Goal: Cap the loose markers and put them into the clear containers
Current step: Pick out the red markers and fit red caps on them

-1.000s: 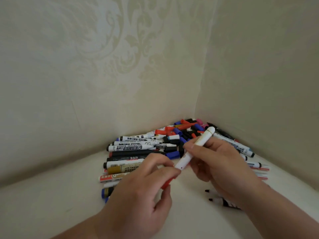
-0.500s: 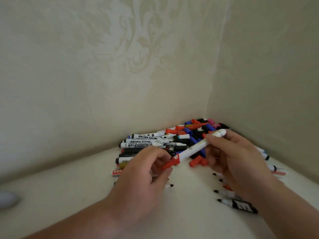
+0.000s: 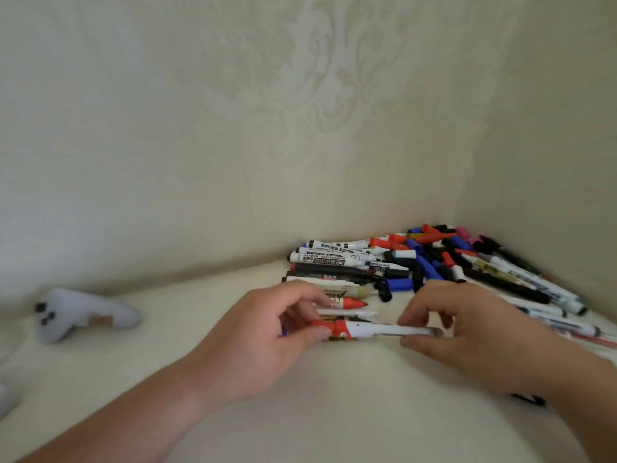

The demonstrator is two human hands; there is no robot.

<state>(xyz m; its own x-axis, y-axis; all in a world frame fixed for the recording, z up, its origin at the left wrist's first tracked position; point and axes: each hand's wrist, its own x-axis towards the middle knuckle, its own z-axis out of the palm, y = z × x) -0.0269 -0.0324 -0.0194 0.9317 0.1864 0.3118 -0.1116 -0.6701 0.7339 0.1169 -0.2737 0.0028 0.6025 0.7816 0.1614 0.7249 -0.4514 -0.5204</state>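
A white marker [image 3: 377,330] with a red cap lies level between my hands, low over the cream surface. My left hand [image 3: 267,339] pinches its red capped end. My right hand [image 3: 467,335] grips the white barrel's other end between thumb and fingers. Behind them, in the corner, sits a pile of loose markers and caps [image 3: 417,262] in black, white, red and blue. Several uncapped markers [image 3: 551,320] lie to the right, partly behind my right hand. No clear container is in view.
Two patterned cream walls meet behind the pile. A white game controller [image 3: 80,314] lies on the surface at the left. Another pale object shows at the far left edge [image 3: 6,399].
The view swung left, and the controller came into sight. Both hands lowered the marker from a slanted hold to a level one near the surface. The red cap is now seated on the marker's end.
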